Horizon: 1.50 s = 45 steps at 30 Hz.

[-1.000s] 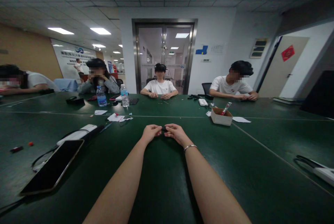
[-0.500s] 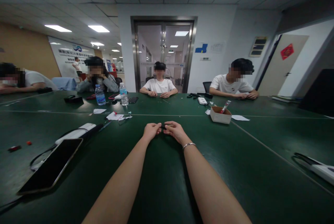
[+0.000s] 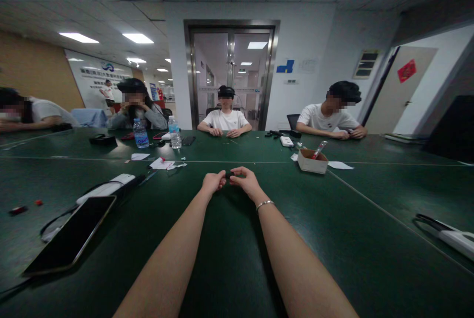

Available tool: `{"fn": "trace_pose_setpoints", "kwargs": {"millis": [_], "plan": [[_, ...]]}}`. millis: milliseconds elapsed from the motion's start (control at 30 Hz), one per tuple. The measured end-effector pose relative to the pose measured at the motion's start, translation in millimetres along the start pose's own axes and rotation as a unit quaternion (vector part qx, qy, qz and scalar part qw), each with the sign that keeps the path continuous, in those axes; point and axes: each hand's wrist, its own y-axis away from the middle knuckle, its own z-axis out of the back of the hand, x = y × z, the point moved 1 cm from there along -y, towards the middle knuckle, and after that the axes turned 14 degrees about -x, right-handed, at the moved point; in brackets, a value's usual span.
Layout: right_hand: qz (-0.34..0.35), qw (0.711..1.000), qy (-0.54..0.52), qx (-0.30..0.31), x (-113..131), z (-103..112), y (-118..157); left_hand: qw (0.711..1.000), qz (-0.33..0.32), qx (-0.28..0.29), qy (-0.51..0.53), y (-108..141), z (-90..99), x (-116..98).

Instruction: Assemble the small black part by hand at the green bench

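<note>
Green table (image 3: 229, 254) before glass doors (image 3: 214, 61), small black object (image 3: 228, 175) in left hand (image 3: 213, 183), right hand (image 3: 245, 180) at its end, grip unclear.

From my end I can make out only 大数据 on the white wall sign (image 3: 88, 87), in dark characters below its blue logo (image 3: 107, 66). The red paper (image 3: 407, 71) on the pale door (image 3: 390, 98), the bottle label (image 3: 141, 139) and the lettering (image 3: 214, 90) across the glass doors (image 3: 212, 63) are too blurred for me to read.
</note>
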Motion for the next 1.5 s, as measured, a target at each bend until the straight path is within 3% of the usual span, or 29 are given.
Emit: {"fn": "trace_pose_setpoints", "kwargs": {"millis": [300, 400, 633, 1000, 1167, 1500], "plan": [[0.038, 0.998, 0.044, 0.01, 2.8, -4.3, -1.0, 0.989, -0.079, -0.049, -0.113, -3.7, 1.8, 2.4], [0.017, 0.999, 0.027, 0.001, 3.4, -3.1, -0.2, 0.989, -0.109, -0.012, -0.098, 2.1, 3.1, 0.3], [-0.084, 0.996, -0.015, -0.019, 2.5, 8.5, 1.5, 0.987, -0.105, 0.117, -0.012, 16.6, 7.3, -6.8], [-0.122, 0.992, -0.027, -0.007, 3.4, 7.5, 2.2, 0.985, -0.117, 0.112, -0.059, 17.2, 6.8, -7.1], [-0.127, 0.992, -0.022, -0.013, 4.9, 7.6, 3.2, 0.976, -0.163, 0.12, -0.081, 12.4, 6.6, -3.1], [-0.128, 0.992, -0.018, -0.006, 5.6, 6.4, 3.5, 0.98, -0.131, 0.122, -0.084, 15.2, 5.9, -4.8]]}}
